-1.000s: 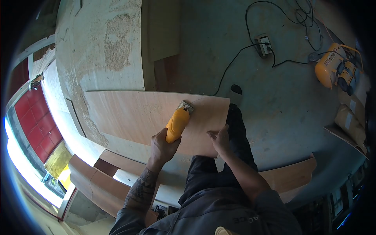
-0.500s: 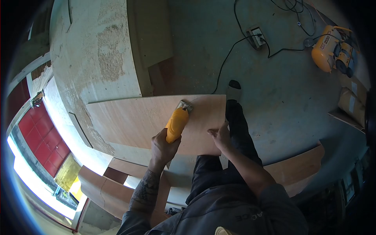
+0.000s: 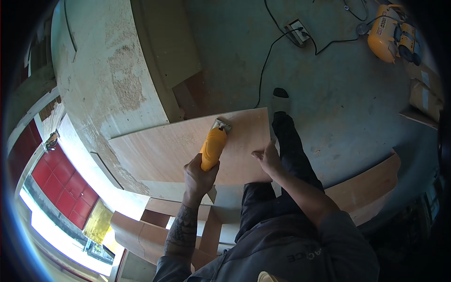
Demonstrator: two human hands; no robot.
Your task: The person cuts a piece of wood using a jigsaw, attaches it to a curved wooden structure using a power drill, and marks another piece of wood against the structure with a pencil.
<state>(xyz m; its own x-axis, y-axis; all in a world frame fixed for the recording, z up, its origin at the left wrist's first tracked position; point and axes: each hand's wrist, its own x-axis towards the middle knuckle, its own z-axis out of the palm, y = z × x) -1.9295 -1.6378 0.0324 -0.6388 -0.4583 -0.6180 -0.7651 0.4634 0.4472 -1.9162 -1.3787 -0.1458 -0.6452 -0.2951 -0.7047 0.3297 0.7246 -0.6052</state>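
Note:
My left hand (image 3: 199, 176) is wrapped round the body of a yellow jigsaw (image 3: 213, 146). The jigsaw's metal shoe rests on a light-brown plywood panel (image 3: 162, 152), close to its far edge. Its blade is hidden from above. My right hand (image 3: 269, 162) grips the panel's right end, thumb on the top face and the other fingers mostly out of sight at the edge. A faint curved line shows on the wood near the shoe.
The panel's left part lies on a worn, pale workbench (image 3: 129, 101). A power strip (image 3: 297, 33) with black cords and a yellow air compressor (image 3: 383, 40) stand on the floor. Curved plywood pieces lie behind, including one at right (image 3: 364, 190). Cardboard (image 3: 425, 94) sits at far right.
The whole view has shifted and turned slightly, so the panel appears more slanted. The jigsaw stays at about the same spot on the panel, and both hands keep their hold.

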